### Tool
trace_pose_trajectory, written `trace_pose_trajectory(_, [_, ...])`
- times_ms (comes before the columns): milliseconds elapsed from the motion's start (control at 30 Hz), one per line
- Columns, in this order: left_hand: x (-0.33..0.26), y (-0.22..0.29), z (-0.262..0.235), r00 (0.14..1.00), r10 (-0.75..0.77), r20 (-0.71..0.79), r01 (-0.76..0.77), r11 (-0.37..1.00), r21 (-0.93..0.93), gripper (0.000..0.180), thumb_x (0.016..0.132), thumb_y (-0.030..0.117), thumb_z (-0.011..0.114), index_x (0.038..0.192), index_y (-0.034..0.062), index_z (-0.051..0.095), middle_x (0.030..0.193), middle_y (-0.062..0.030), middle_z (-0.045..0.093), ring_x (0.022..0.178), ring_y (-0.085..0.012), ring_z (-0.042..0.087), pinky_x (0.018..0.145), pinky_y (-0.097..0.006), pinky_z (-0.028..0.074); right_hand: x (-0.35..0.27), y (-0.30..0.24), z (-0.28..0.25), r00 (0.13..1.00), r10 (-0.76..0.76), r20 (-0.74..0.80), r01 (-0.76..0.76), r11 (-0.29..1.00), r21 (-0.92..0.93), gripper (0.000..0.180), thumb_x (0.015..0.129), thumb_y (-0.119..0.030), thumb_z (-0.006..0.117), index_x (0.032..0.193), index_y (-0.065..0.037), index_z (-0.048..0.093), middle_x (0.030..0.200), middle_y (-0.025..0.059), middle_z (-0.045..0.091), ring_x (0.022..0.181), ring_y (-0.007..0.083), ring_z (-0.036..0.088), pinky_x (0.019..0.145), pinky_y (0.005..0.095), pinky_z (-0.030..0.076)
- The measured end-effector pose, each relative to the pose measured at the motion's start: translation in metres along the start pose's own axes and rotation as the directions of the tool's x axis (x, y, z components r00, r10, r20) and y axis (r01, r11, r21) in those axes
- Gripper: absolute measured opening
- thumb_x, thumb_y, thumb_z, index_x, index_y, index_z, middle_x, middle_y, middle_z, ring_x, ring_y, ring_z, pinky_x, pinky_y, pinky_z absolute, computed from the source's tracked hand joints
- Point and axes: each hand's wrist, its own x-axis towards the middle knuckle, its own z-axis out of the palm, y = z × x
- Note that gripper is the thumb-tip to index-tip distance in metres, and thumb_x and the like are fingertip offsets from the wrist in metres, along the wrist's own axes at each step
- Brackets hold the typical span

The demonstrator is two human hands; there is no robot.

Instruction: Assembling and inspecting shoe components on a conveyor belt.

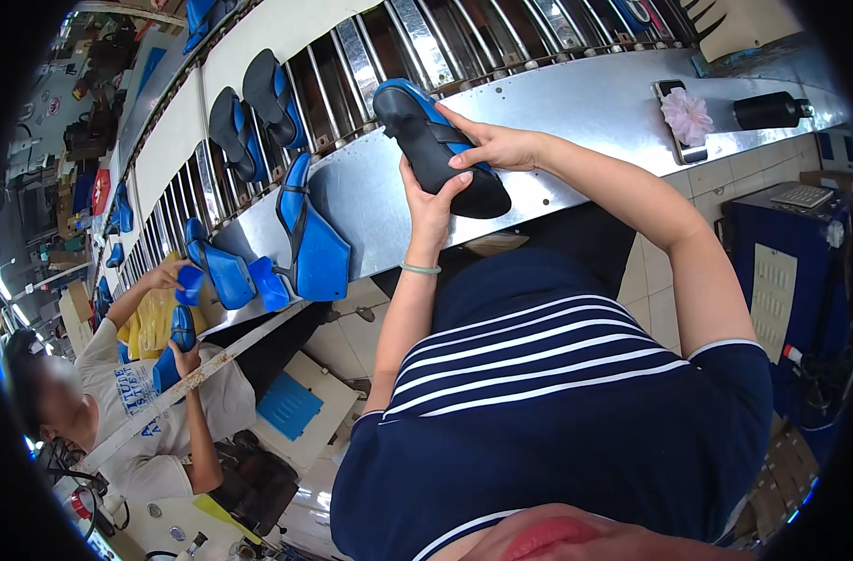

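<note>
Above the near edge of the metal bench, a black and blue wedge sandal [415, 138] is held between my two hands. My left hand [430, 204] grips its lower left side near the wider black end, thumb lying across the sandal. From the right, my right hand [501, 148] is closed round the other side, thumb and fingers at the blue strap area. Just left of my hands, a blue wedge sandal with black straps [316, 238] rests on the bench. Past it are another blue wedge sandal [223, 266] and a loose blue piece [268, 283].
A roller conveyor [352, 70] runs along the bench's far side, carrying black-soled sandals [275, 98]. To the right lie a phone with a pink flower [686, 117] and a black bottle [771, 110]. At the left, a co-worker [179, 411] holds a blue shoe. A blue cabinet [773, 229] stands right.
</note>
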Motion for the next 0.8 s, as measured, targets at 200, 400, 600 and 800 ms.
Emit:
trace_pose_trajectory(200, [0.001,-0.003,-0.004,1.000,-0.001,0.001,0.001,1.000,-0.004,0.076,0.073,-0.001,0.077,0.136,0.0053,0.036,0.118,-0.0095,0.053,0.105,-0.0187,0.058,0.092,-0.032,0.050,-0.005,0.001,0.004,1.000,-0.026,-0.004,0.026,1.000,-0.005,0.107,0.084,-0.017,0.074,0.157,-0.017,-0.004,0.156,0.0204,0.022,0.138,0.0271,0.035,0.111,0.0317,0.031])
trace_pose_trajectory(400, [0.002,-0.006,-0.005,1.000,0.028,0.010,-0.028,1.000,0.010,0.074,0.073,0.000,0.077,0.135,0.0053,0.037,0.120,-0.0105,0.053,0.106,-0.0193,0.059,0.092,-0.033,0.050,-0.006,0.005,-0.001,1.000,-0.016,0.008,0.015,0.997,0.078,0.105,0.083,-0.015,0.075,0.157,-0.019,0.000,0.156,0.0184,0.023,0.137,0.0267,0.036,0.110,0.0326,0.032])
trace_pose_trajectory(600, [0.002,0.003,-0.008,0.996,-0.046,0.071,0.043,0.999,0.032,0.081,0.072,0.001,0.080,0.138,0.0062,0.034,0.120,-0.0106,0.053,0.106,-0.0196,0.059,0.093,-0.033,0.051,-0.004,0.010,-0.001,1.000,-0.031,-0.002,0.031,0.996,0.087,0.105,0.081,-0.013,0.076,0.157,-0.021,0.003,0.156,0.0173,0.024,0.137,0.0273,0.036,0.110,0.0343,0.032])
trace_pose_trajectory(800, [0.000,0.004,0.000,0.999,-0.047,0.020,0.046,0.997,0.065,0.081,0.068,0.000,0.082,0.134,0.0054,0.035,0.117,-0.0104,0.053,0.104,-0.0198,0.059,0.091,-0.033,0.052,-0.003,0.012,-0.003,1.000,0.002,-0.009,-0.001,0.994,0.112,0.104,0.082,-0.009,0.073,0.157,-0.023,0.003,0.156,0.0165,0.023,0.139,0.0272,0.033,0.111,0.0364,0.029])
